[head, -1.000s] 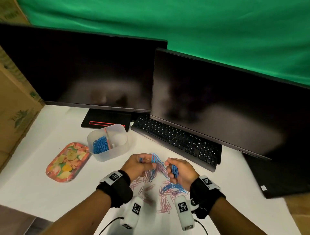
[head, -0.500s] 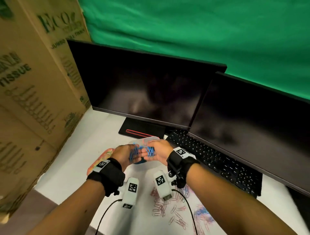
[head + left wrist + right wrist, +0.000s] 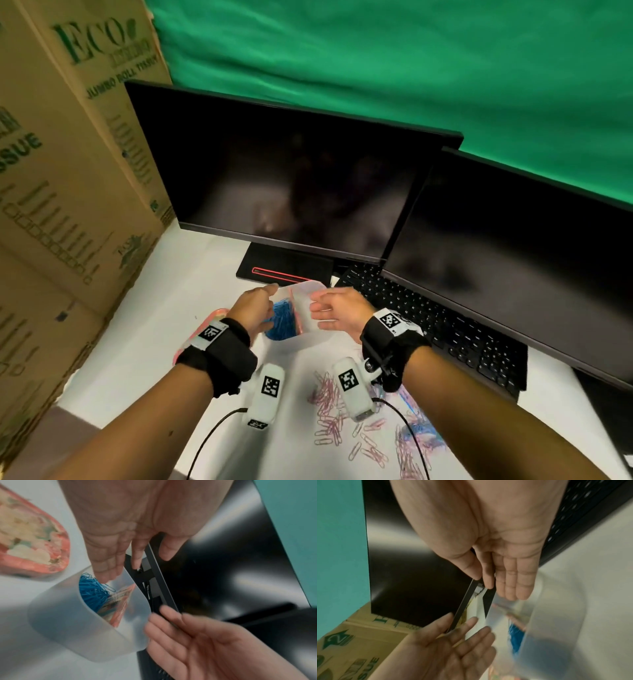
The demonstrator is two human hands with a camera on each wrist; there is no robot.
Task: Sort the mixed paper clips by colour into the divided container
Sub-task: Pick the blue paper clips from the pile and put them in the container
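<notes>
A frosted white divided container (image 3: 310,329) (image 3: 72,620) (image 3: 547,622) stands in front of the monitor stand. Its left compartment holds a heap of blue paper clips (image 3: 282,318) (image 3: 93,591) (image 3: 516,638); a pink divider (image 3: 297,313) (image 3: 122,604) splits it. Both hands hover over it, palms facing, fingers straight and empty: my left hand (image 3: 255,308) (image 3: 123,555) (image 3: 452,639) above the blue side, my right hand (image 3: 337,310) (image 3: 505,577) (image 3: 188,635) above the right side. Pink paper clips (image 3: 330,416) and some blue ones (image 3: 423,431) lie loose on the white table near me.
A floral pink tray (image 3: 214,317) (image 3: 32,545) lies left of the container. Two dark monitors (image 3: 291,178) and a black keyboard (image 3: 438,329) stand behind it. Cardboard boxes (image 3: 58,188) wall off the left side. Wrist camera cables (image 3: 212,435) trail over the table's near edge.
The hands carried a bunch of blue clips left to the container, then opened and let them fall into the blue compartment. My head view has swung left.
</notes>
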